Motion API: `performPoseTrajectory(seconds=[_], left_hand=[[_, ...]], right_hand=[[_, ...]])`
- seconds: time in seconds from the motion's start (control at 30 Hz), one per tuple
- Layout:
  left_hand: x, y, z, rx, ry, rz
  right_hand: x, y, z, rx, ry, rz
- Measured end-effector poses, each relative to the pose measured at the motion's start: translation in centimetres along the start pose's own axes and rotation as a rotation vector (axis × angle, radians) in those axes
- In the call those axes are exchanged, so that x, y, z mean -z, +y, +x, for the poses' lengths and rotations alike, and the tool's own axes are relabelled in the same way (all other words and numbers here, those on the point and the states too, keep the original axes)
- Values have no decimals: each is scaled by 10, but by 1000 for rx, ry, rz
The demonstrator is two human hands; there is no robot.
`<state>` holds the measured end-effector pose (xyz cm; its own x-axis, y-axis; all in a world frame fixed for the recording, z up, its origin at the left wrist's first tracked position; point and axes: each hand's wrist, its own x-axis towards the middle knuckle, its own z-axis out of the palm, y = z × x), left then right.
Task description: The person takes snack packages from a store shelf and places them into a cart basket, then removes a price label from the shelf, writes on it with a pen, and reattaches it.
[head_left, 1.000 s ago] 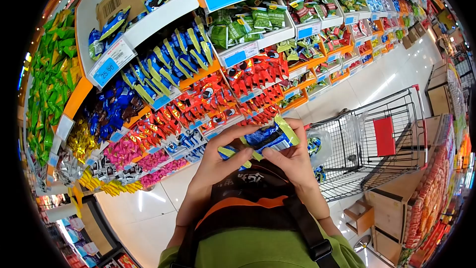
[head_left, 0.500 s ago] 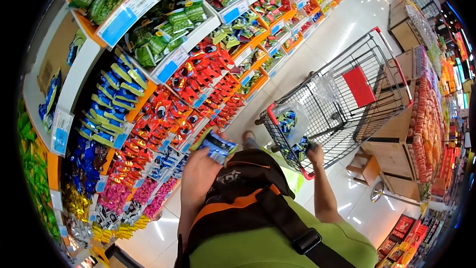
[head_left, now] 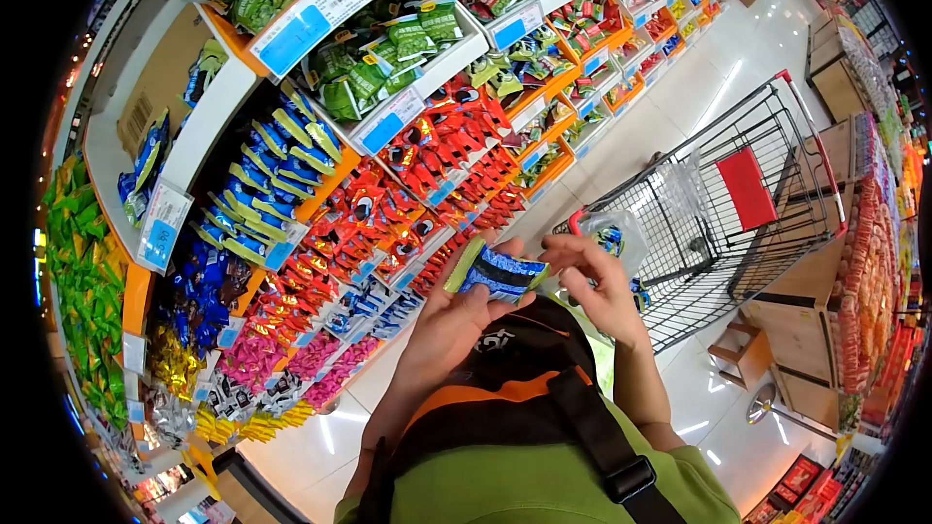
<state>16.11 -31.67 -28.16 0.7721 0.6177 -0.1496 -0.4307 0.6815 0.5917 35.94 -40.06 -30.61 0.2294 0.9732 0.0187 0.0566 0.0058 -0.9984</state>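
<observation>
A blue packet with yellow-green ends lies across the palm of my left hand, with the thumb pressed on its face. Close to the packet's right end is my right hand, its fingers bent and apart, holding nothing that I can make out. Both hands are in front of the black and orange bag on my chest. Similar blue packets stand in rows on the shelf to the left.
A shopping cart with a clear bag and packets stands to the right. Sloping shelves of red packets and green packets run up the left side. A small wooden stool stands on the floor below the cart.
The right hand was on the packet, then down by the cart, and is now back beside the packet. The left hand still has the blue packet. The view has turned.
</observation>
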Motion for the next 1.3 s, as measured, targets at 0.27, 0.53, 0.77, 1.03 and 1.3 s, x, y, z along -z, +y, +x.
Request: performPoseTrajectory(seconds=[0.27, 0.53, 0.77, 1.03, 1.3], left_hand=[[0, -1, -8, -61, 32, -133], [2, -5, -4, -41, 1, -140], [-1, -9, 5, 16, -10, -75], [-24, -15, 27, 144, 38, 193], [-16, -21, 45, 205, 192, 473]], right_hand=[[-29, -37, 18, 172, -83, -164], [-31, -40, 17, 127, -46, -127], [-21, -39, 13, 126, -1, -97], [-10, 22, -23, -97, 171, 174], [137, 225, -146, -696, 900, -579]])
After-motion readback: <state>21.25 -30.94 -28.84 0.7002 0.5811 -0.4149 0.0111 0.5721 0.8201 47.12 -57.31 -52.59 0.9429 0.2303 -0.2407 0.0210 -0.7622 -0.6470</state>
